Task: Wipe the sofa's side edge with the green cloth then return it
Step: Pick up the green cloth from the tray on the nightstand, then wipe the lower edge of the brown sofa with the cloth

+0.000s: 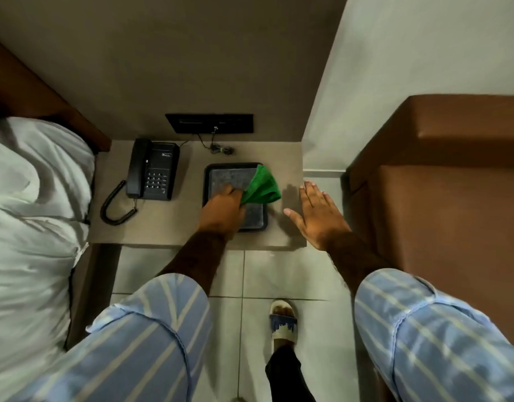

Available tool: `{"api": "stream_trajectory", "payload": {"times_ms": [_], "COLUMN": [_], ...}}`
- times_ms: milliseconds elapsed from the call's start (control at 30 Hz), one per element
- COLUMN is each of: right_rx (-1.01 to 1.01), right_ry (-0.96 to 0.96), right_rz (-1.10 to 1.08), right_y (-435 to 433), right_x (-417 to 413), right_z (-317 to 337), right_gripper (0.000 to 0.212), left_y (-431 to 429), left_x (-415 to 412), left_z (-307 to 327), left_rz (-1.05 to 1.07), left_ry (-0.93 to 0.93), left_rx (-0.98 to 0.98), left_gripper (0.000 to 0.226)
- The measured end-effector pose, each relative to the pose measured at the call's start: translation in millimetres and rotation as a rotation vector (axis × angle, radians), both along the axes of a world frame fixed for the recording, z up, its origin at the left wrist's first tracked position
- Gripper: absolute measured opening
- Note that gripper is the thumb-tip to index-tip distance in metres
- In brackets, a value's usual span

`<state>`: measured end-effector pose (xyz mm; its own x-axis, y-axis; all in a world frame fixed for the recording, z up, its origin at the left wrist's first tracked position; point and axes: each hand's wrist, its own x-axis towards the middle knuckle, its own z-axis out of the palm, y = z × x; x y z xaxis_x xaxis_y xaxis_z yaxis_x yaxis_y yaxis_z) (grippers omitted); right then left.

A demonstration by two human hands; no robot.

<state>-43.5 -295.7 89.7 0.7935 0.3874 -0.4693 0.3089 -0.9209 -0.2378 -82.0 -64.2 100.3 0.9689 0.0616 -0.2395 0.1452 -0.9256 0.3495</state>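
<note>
My left hand (222,208) is closed on one end of the green cloth (263,185), which fans out over the right half of a black tray (207,172) lined with a grey mat on the bedside table. My right hand (318,214) hovers flat with fingers spread over the table's right edge, holding nothing. The brown leather sofa (447,204) stands at the right, its side edge close to my right hand.
A black corded telephone (152,169) sits on the beige table (168,224) left of the tray. A black wall panel (209,123) with a cable is behind. A bed with white linen (32,213) fills the left. My sandalled foot (283,323) is on the tiled floor.
</note>
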Motion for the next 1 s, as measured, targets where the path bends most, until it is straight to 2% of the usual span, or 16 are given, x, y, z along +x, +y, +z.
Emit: {"api": "stream_trajectory", "payload": {"times_ms": [267, 400, 500, 700, 767, 900, 933, 1000], "right_rx": [0.002, -0.012, -0.048, -0.086, -0.082, -0.112, -0.118, -0.141], "right_ry": [-0.084, -0.083, -0.083, -0.050, -0.052, -0.045, -0.039, -0.073], "right_rz": [-0.086, -0.091, -0.086, -0.115, -0.086, -0.090, -0.098, -0.104], "right_y": [-34.0, -52.7, -80.4, -149.3, -171.6, -219.2, -235.1, -270.1], "right_x": [-126.8, -191.2, -229.4, -283.3, -294.8, -317.5, -322.5, -335.8], "right_z": [30.4, 34.8, 32.3, -0.8, -16.7, -60.7, -74.2, -103.9], "right_gripper": [0.084, 0.086, 0.104, 0.133, 0.130, 0.092, 0.091, 0.106], "left_y": [-34.0, -57.2, -80.0, -135.1, -156.3, -203.9, -218.2, -244.6], "left_x": [-119.8, -174.9, -208.8, -263.9, -280.6, -315.4, -324.0, -340.0], "left_z": [37.1, 37.5, 30.5, 1.7, -16.9, -76.0, -95.5, -131.0], "left_rz": [0.023, 0.116, 0.120, 0.123, 0.154, 0.210, 0.211, 0.214], "left_ry": [-0.050, -0.020, 0.049, 0.072, 0.079, 0.142, 0.160, 0.202], "left_rx": [-0.057, -0.133, -0.173, -0.212, -0.248, -0.314, -0.326, -0.357], "left_gripper": [0.035, 0.032, 0.032, 0.027, 0.026, 0.029, 0.029, 0.028]}}
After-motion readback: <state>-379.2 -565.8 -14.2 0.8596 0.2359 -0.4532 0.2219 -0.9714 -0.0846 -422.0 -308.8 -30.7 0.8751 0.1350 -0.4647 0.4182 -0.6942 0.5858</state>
